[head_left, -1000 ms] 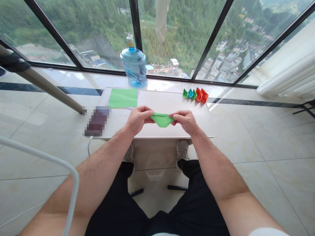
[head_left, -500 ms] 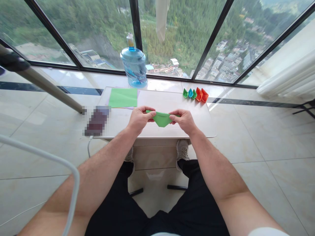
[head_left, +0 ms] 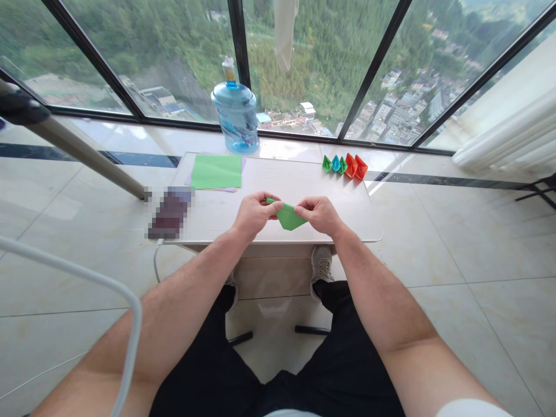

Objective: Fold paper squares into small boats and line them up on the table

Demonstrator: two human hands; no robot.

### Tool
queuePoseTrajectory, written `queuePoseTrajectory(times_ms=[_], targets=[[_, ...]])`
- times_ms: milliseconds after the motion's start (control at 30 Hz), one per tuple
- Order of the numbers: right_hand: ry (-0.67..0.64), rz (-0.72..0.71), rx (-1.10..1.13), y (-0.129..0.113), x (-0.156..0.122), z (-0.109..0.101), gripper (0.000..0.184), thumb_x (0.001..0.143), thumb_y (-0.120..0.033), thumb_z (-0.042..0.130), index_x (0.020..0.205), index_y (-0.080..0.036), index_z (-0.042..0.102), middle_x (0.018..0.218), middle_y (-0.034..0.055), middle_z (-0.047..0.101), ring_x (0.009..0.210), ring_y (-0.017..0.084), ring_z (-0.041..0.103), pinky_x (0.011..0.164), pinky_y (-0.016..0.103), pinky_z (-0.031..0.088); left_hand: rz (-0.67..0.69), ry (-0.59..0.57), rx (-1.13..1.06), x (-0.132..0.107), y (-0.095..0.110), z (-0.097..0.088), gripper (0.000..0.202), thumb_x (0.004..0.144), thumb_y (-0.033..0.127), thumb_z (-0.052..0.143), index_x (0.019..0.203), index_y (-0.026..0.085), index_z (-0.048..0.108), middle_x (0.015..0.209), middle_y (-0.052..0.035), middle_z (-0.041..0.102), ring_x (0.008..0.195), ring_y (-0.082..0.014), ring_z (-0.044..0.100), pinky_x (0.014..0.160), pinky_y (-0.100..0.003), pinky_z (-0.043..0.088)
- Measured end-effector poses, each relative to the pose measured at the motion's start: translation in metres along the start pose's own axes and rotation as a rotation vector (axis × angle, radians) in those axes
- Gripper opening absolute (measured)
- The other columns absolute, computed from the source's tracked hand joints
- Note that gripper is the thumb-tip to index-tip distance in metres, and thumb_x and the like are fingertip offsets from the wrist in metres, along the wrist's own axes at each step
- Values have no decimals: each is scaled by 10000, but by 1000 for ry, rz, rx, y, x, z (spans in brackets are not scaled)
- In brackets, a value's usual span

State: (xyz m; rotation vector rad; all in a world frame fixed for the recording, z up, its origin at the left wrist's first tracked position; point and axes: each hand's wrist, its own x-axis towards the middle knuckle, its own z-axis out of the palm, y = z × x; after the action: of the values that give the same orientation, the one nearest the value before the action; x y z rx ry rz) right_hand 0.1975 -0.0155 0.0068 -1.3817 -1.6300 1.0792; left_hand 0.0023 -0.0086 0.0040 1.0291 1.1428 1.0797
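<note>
A folded green paper piece (head_left: 288, 218), pointing downward like a triangle, is held just above the small white table (head_left: 299, 185). My left hand (head_left: 254, 213) pinches its left end and my right hand (head_left: 319, 214) pinches its right end, both with fingers closed on the paper. The two hands are close together over the table's near edge. A stack of flat paper sheets with a green one on top (head_left: 216, 172) lies at the table's far left. A row of small folded paper boats (head_left: 345, 165), green, blue and red, stands at the far right.
A blue water jug (head_left: 237, 117) stands on the sill behind the table, in front of tall windows. A blurred dark flat object (head_left: 170, 213) lies on the table's left edge. A white cable (head_left: 108, 289) curves at left. My legs and shoes are under the table on the tiled floor.
Both hands have moved closer together, pushing the ends of the green paper inward, so the piece looks narrower than before. It has also tilted slightly.
</note>
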Motion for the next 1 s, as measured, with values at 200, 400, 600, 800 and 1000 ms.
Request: queuePoseTrajectory(times_ms=[200, 400, 600, 800, 1000], targets=[[-13, -16, -8, 3, 0, 1, 270, 759, -412, 673, 698, -150, 705, 602, -2, 612, 599, 124, 506, 567, 257, 401, -60, 5, -93, 2, -3, -1, 351, 602, 347, 868, 796, 124, 678, 708, -36, 716, 647, -173, 695, 653, -338, 614], [-43, -17, -8, 5, 1, 2, 279, 770, -424, 659, 703, -155, 694, 606, -10, 594, 595, 117, 489, 561, 252, 380, -68, 24, -107, 0, -1, -1, 380, 613, 357, 889, 834, 121, 690, 743, -32, 716, 661, -166, 695, 674, -345, 614], [-48, -25, -13, 7, 1, 4, 253, 768, -403, 663, 709, -159, 693, 609, -8, 602, 593, 119, 490, 556, 254, 376, -145, 35, -175, 2, -2, -3, 345, 639, 318, 900, 758, 121, 643, 726, -45, 712, 671, -181, 710, 696, -365, 620], [-66, -10, -5, 10, 2, 6, 257, 764, -406, 665, 719, -155, 691, 628, -2, 617, 595, 122, 501, 565, 260, 392, -185, 63, -177, 2, -1, -3, 301, 686, 280, 879, 730, 124, 626, 690, -47, 706, 630, -177, 704, 645, -334, 611], [-79, -6, -25, 13, 2, 6, 267, 768, -414, 658, 729, -152, 693, 640, 1, 617, 606, 126, 504, 575, 265, 402, -223, 71, -165, 2, 0, -5, 311, 707, 314, 881, 734, 122, 637, 697, -59, 713, 631, -185, 708, 662, -348, 615]])
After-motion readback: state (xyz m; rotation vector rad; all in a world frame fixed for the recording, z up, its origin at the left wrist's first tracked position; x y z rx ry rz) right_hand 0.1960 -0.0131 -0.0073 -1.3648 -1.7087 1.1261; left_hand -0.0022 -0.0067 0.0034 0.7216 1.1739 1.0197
